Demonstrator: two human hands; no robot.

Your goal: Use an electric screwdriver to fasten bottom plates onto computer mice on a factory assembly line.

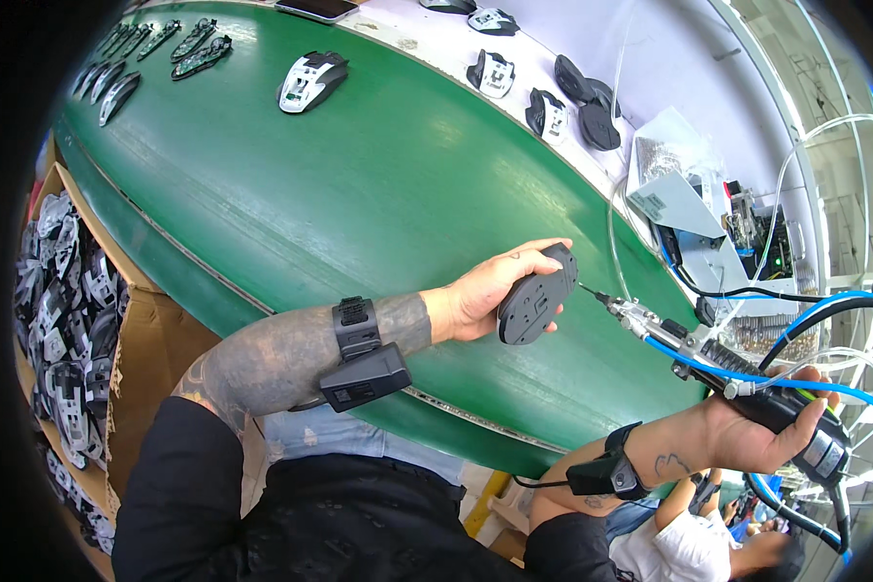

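My left hand grips a black computer mouse, its flat underside with small holes turned toward me. Thumb and fingers wrap the mouse's edges above the green belt. In my right hand is a black and silver electric screwdriver with blue and black lines running from it. The thin bit of the screwdriver points at the mouse's right edge, close to it; whether the two touch I cannot tell. Both wrists carry black strapped devices.
A white-and-black mouse and rows of mouse parts lie on the green belt. More mouse halves rest on the white ledge. A screw feeder stands at right. At left is a cardboard box of mouse shells. Another person sits lower right.
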